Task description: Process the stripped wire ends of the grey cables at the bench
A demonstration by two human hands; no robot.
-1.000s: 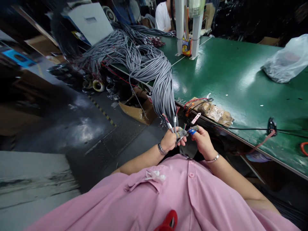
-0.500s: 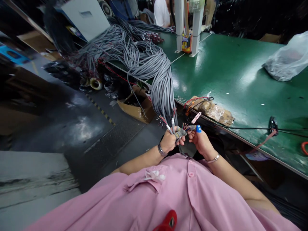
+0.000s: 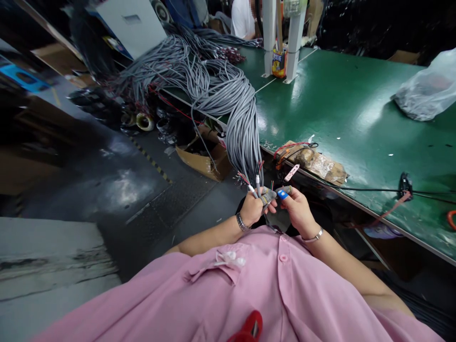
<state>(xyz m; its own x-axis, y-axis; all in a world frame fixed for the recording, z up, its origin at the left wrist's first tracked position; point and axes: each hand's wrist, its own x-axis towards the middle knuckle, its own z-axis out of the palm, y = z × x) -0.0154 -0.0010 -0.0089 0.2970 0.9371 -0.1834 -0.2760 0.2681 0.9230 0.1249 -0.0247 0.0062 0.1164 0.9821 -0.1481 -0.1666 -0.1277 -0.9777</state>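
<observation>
The left hand (image 3: 252,209) is curled closed around two grey cables (image 3: 254,193), its covered fingers (image 3: 270,196) reaching over toward the other hand. The right hand (image 3: 299,210) has its blue-wrapped thumb (image 3: 282,194) and covered forefinger nearly together, just beside the left fingertips; from where I stand I cannot tell whether a wire is pinched in there.

What matters is the little gap between the two. A few thin coloured wires (image 3: 272,184) stand up there, pointing away from the body, close to the left fingertips. From the right thumb they lie leftward and slightly farther out, so the left hand looks the nearer, and that thumb points across their length.

The cables' stripped ends (image 3: 243,177) poke up past the left hand, outward and a bit left. Beyond them the big grey bundle (image 3: 244,130) hangs over the edge of the green bench (image 3: 342,109), a taped block (image 3: 322,168) lying to its right.
</observation>
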